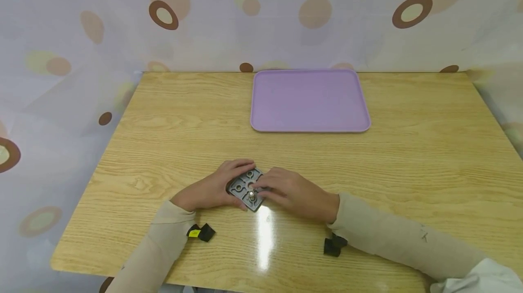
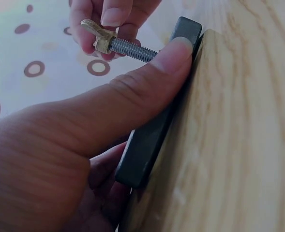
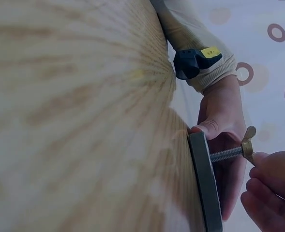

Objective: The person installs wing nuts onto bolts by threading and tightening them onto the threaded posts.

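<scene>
A square grey metal plate (image 1: 244,180) with round bosses and raised ribs lies on the table. My left hand (image 1: 216,188) grips it by its edges, thumb on the near side and fingers on the far side. From the plate's near part rises a threaded bolt (image 3: 226,154), with a brass wing nut (image 2: 102,39) at its top end. The right hand (image 1: 288,192) is over the plate, its thumb and fingers curled at the wing nut's wings. In the right wrist view, a fingertip meets the lower wing of the wing nut (image 3: 247,145).
A purple tray (image 1: 310,102) lies at the back of the wooden table (image 1: 184,120), against the patterned backdrop (image 1: 278,21). Black straps with small mounts are on both wrists.
</scene>
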A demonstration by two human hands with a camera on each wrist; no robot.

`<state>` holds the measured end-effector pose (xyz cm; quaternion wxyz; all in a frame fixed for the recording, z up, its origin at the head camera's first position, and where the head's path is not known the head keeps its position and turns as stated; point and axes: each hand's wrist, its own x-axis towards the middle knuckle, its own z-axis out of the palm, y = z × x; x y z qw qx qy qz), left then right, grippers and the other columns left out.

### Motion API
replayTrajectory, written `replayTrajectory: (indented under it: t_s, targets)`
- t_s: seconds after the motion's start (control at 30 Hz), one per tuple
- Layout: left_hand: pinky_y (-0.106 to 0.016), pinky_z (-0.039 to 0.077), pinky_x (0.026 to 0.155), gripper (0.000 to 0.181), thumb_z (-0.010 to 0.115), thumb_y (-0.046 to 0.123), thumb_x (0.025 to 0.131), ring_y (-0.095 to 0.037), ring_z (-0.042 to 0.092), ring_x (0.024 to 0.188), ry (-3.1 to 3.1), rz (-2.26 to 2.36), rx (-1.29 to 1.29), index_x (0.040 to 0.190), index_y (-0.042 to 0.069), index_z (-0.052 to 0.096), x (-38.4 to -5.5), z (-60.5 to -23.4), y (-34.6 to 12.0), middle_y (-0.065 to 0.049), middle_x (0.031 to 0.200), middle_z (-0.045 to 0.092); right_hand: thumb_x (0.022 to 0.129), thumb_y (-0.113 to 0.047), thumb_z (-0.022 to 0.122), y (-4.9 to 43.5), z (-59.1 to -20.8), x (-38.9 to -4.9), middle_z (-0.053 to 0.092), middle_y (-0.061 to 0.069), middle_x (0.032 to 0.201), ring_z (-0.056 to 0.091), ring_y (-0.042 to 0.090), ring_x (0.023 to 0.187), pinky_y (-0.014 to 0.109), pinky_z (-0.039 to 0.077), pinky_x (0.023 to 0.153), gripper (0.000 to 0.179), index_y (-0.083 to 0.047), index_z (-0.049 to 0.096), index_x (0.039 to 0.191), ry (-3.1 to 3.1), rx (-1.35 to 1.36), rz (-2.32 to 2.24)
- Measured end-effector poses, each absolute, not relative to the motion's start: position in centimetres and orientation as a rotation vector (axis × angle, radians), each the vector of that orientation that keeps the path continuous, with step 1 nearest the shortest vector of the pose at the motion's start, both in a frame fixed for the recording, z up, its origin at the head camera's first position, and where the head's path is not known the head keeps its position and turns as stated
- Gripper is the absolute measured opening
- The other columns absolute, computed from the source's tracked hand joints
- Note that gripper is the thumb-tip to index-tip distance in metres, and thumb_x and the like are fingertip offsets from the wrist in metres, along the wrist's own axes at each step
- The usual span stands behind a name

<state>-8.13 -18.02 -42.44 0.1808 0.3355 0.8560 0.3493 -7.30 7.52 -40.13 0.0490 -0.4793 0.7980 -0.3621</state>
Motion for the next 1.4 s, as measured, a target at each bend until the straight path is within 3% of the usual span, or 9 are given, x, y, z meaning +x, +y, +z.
replayTrajectory:
  t_s: [0.8, 1.1, 1.4]
  targets:
    - [-0.036, 0.029, 0.101, 0.096, 0.075, 0.049, 0.070, -0.012, 0.020, 0.131, 2.401, 0.977, 0.944, 0.148, 0.018, 0.026, -8.3, -42.5, -18.2, 0.008, 0.149, 0.020, 0.093, -0.015, 0.057, 7.3, -40.3, -7.2, 0.060, -0.012, 0.102, 0.053, 0.002, 0.095, 0.022, 0.044, 0.083, 0.013, -0.016, 0.066, 0.103, 2.393, -1.535, -1.175]
    - [-0.037, 0.031, 0.099, 0.096, 0.074, 0.048, 0.071, -0.014, 0.023, 0.130, 2.407, 0.976, 0.954, 0.148, 0.018, 0.026, -8.2, -42.5, -18.1, 0.007, 0.149, 0.020, 0.094, -0.021, 0.056, 7.1, -40.5, -7.1, 0.057, -0.007, 0.119, 0.050, 0.005, 0.106, 0.023, 0.042, 0.088, 0.029, -0.012, 0.059, 0.121, 2.389, -1.561, -1.172]
    - [-0.038, 0.030, 0.100, 0.094, 0.075, 0.046, 0.072, -0.015, 0.022, 0.131, 2.392, 0.997, 0.933, 0.148, 0.016, 0.026, -8.2, -42.3, -18.1, 0.006, 0.150, 0.019, 0.096, -0.023, 0.053, 6.7, -40.6, -7.1, 0.054, 0.001, 0.126, 0.046, 0.009, 0.117, 0.027, 0.039, 0.094, 0.034, -0.007, 0.055, 0.126, 2.355, -1.594, -1.159]
